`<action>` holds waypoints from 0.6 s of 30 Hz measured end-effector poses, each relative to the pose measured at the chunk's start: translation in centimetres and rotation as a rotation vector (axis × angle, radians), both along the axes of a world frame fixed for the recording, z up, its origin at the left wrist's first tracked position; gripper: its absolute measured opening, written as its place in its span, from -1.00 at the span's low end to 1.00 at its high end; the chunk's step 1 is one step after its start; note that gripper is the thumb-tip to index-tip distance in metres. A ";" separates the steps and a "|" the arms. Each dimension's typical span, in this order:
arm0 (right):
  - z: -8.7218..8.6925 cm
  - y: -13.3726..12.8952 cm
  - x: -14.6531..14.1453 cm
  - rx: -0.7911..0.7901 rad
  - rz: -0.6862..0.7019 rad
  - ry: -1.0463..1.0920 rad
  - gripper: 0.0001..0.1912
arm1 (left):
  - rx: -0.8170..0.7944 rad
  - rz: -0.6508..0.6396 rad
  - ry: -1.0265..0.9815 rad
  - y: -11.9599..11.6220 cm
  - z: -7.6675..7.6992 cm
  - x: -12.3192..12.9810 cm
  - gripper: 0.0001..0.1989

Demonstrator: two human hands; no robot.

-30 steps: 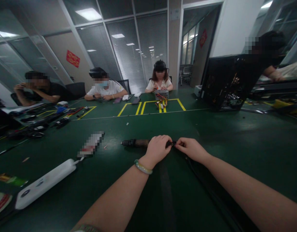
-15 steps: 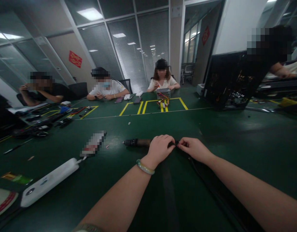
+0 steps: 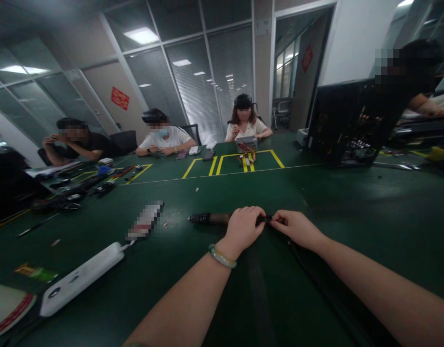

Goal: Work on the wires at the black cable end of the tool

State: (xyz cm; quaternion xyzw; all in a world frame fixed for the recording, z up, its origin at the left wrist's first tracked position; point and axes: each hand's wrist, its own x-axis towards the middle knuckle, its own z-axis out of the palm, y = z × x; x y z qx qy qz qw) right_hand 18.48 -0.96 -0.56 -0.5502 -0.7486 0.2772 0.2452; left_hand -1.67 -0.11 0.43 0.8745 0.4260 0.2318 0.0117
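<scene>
A dark cylindrical tool with a pointed tip lies on the green table, its tip facing left. My left hand, with a bangle at the wrist, is wrapped round the tool's right end. Close beside it, my right hand pinches a small black piece at that end; its exact shape is too small to tell. A black cable runs from under my right hand toward the lower right.
On the left lie a white power strip, a pixelated flat object and a green packet. A black computer case stands at the back right. Several people sit or stand around the table, near wired parts and tools.
The whole view has shifted slightly, so the scene sits a little lower and further right. Both hands keep their places at the tool's right end, with slightly more of the black piece showing between them.
</scene>
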 end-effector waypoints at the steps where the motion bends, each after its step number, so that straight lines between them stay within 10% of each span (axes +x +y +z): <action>1: 0.0 0.0 0.0 -0.007 0.000 0.004 -0.77 | -0.002 0.001 -0.003 0.0 0.0 0.0 -0.87; 18: -0.2 0.1 0.0 0.010 0.009 -0.008 -0.75 | -0.028 0.007 0.018 0.0 0.1 0.0 -0.86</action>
